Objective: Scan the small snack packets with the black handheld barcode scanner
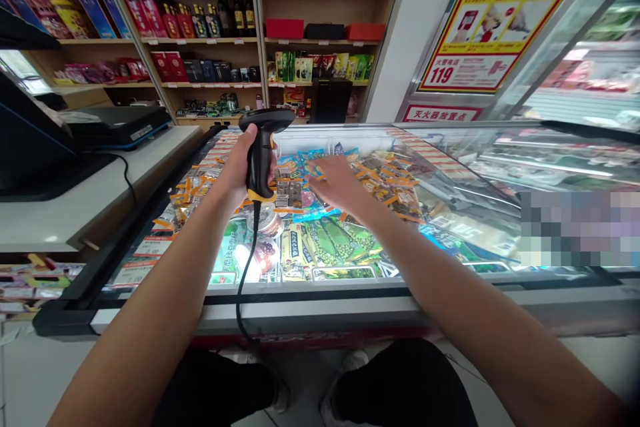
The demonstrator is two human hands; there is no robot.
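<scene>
The fingers of the left hand (239, 163) are wrapped round the black handle of a scanner (259, 161), thumb up near its head and fingertips showing on the handle's far side. The scanner sits inside that grip, upright above the freezer (320, 307), head on top. The fingers of the right hand (337, 183) are spread apart and hold nothing visible; they reach over the middle of the freezer, just above or on some blue packets (311, 159), and contact cannot be told.

Around both hands, orange-edged packets (395, 177) are strewn across the freezer's left, middle and right. Nearer the freezer's front edge are clear tubs (265, 221) and, right of them, green packs (345, 243). A cable (241, 293) drops from the scanner's handle over the freezer's front edge.

Left of the freezer stands a counter (45, 220) with a black-and-blue device (117, 123) on it. Behind the freezer are shelves (323, 42) of boxes, bottles and bags; behind its right part, a yellow-and-red poster (470, 20) hangs above a red sign (443, 113). Below the freezer's front edge show the person's dark trousers (400, 387).
</scene>
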